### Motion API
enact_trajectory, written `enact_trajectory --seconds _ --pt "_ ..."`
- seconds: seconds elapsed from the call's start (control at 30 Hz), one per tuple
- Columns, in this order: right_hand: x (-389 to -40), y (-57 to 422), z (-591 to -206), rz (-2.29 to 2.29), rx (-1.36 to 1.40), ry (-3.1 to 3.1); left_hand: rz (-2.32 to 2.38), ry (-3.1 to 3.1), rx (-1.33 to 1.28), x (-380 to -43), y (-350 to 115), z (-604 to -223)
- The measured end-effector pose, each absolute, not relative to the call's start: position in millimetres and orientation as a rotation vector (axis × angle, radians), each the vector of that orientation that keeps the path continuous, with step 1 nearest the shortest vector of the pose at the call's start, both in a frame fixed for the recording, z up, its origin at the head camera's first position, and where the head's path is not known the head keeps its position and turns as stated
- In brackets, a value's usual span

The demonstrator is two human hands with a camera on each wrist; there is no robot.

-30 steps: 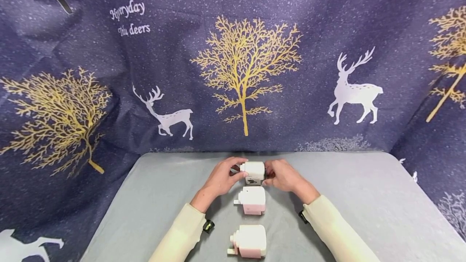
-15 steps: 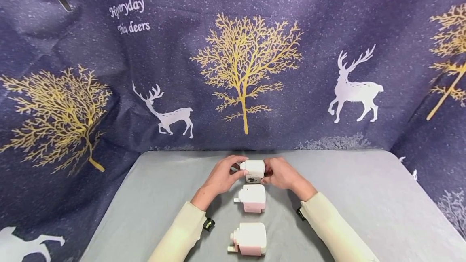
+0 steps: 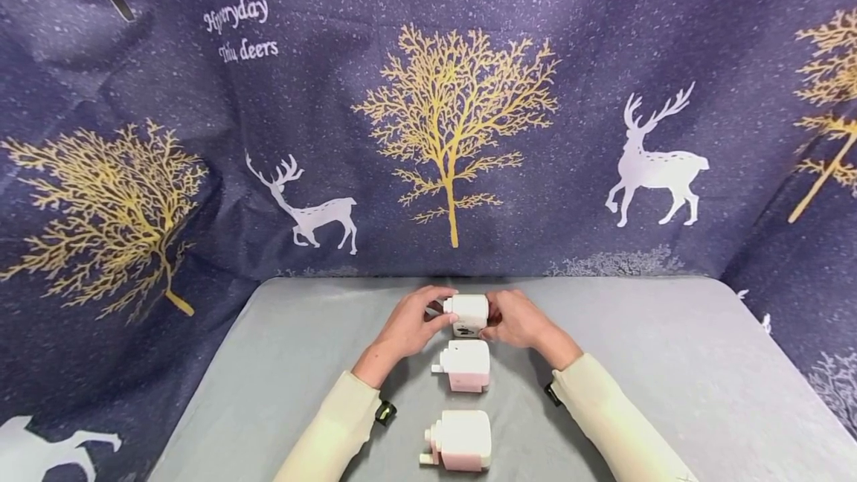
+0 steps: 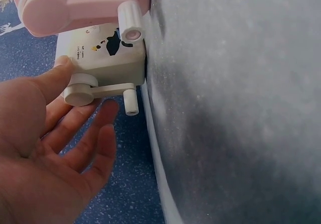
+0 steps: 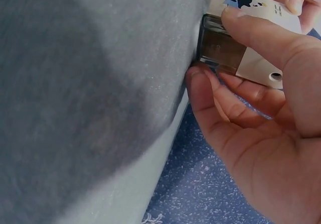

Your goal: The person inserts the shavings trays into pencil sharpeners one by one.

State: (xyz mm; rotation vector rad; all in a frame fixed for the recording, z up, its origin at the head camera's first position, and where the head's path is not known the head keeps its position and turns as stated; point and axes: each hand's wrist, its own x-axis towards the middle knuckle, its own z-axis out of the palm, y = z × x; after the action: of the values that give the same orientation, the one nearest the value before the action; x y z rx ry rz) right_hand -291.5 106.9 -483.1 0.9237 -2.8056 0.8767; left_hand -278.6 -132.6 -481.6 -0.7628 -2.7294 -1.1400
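At the table's far edge stands a cream pencil sharpener (image 3: 471, 307) with a dark animal print on its front. My left hand (image 3: 410, 326) holds it at its crank end, thumb on the front side and fingers behind. In the left wrist view the crank handle (image 4: 108, 90) hangs beside my loosely bent lower fingers. On the other end, my right hand (image 3: 518, 322) grips the sharpener between thumb and fingers. A clear dark drawer (image 5: 223, 48) for shavings shows under the right thumb. The sharpener's back is hidden in the head view.
Two white-and-pink crank sharpeners stand in line nearer me: one in the middle (image 3: 469, 367), just in front of the cream one, and one closer (image 3: 462, 437). The grey table (image 3: 301, 363) ends at a dark blue cloth backdrop (image 3: 569, 244).
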Motion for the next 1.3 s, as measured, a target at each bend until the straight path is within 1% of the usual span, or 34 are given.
enact_trajectory --seconds 0.53,1.03,1.3 --pt "-291 105 -482 0.874 0.910 -2.823 -1.129 -2.738 -0.754 -276 -133 -481" --pt "-288 106 -481 0.900 0.924 -2.815 -0.964 -2.796 -0.800 -278 -134 -475" --pt "-283 116 -477 0.911 0.965 -2.767 -0.952 -2.819 -0.741 -275 -142 -471"
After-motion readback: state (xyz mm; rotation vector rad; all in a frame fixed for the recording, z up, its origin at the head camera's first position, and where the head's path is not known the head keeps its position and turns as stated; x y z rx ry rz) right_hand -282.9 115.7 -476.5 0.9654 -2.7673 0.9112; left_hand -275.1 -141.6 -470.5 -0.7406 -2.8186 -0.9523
